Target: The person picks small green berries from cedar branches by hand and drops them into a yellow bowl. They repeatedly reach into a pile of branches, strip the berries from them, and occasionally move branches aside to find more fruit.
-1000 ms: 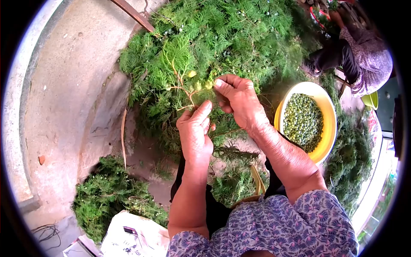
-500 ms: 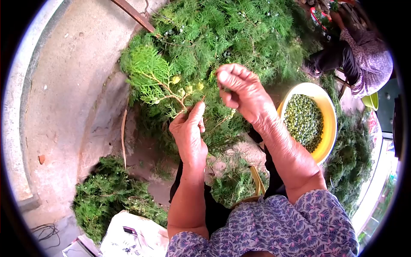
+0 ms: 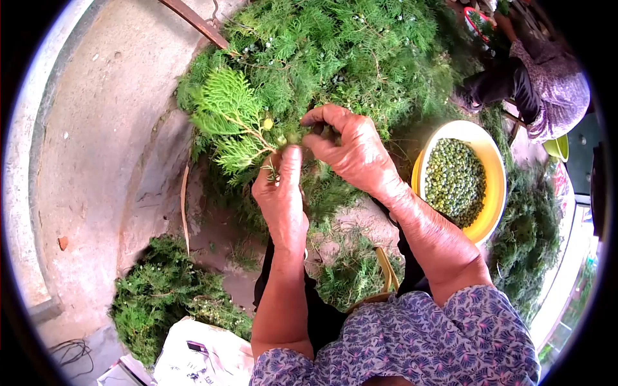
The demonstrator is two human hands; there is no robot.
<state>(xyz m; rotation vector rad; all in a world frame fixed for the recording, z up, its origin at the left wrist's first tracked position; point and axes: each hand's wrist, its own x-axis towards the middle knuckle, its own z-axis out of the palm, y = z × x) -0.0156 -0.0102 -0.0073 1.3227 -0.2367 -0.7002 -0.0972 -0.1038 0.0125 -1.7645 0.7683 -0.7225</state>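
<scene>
In my left hand (image 3: 280, 199) a light green conifer sprig (image 3: 235, 119) is pinched by its stem, its feathery tips pointing up and left. Small yellow-green cones (image 3: 268, 123) sit on it. My right hand (image 3: 351, 147) is at the sprig's right side, thumb and forefinger curved close to the cones; whether they hold one is too small to tell. A yellow tub (image 3: 497, 186) to the right of my right forearm holds many small green cones (image 3: 454, 180).
A large heap of cut green branches (image 3: 322, 58) lies ahead. Smaller piles lie at the lower left (image 3: 161, 289) and right (image 3: 528, 225). A wooden bar (image 3: 196, 24) juts in at the top. Another person (image 3: 553, 90) sits at the upper right. A white bag (image 3: 199, 354) lies at the bottom left.
My right hand has moved left and slightly down, to the cones on the sprig. The sprig has shifted a little in my left hand, which keeps its grip.
</scene>
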